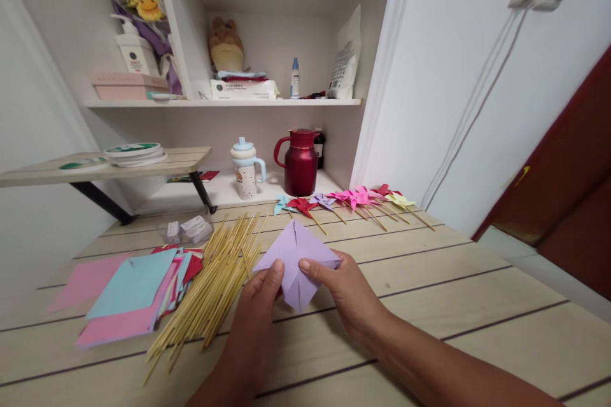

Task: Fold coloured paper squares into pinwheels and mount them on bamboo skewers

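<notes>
Lilac folded paper, pinched by left hand, right hand

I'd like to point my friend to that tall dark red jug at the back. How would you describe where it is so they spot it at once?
Start at the wooden table and look past the row of paper pinwheels to the low white ledge under the shelf. The red jug stands there, right of a pale speckled cup with a blue lid. It alone is glossy dark red with a spout and curved handle.

A pale wooden table carries bamboo sticks, coloured paper sheets and pinwheels.
</notes>
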The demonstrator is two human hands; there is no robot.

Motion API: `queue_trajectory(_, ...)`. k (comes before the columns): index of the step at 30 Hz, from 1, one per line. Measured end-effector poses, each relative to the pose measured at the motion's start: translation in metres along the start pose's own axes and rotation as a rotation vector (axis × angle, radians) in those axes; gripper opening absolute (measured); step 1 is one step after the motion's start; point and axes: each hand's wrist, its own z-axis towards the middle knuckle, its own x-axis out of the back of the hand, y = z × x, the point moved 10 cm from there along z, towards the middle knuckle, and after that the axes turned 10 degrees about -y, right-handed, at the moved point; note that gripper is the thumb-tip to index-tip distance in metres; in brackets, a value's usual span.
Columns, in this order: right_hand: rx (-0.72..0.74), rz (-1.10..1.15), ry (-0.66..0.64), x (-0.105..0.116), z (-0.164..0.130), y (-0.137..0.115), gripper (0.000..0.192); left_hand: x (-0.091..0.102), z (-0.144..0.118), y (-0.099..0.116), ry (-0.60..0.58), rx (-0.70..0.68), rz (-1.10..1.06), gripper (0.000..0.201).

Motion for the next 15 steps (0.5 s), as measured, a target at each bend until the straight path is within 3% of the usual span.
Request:
queue_trajectory(5,-0.004,0.005,0.002,0.0,0.001,0.001,0.03,-0.009,-0.001,-0.005,-0.101,0.01,-0.006,0.043)
queue_trajectory(15,-0.036,-0.008,0.018,0.0,-0.002,0.003,0.031,0.015,0.0,-0.003,0.058,0.022,0.134,0.038)
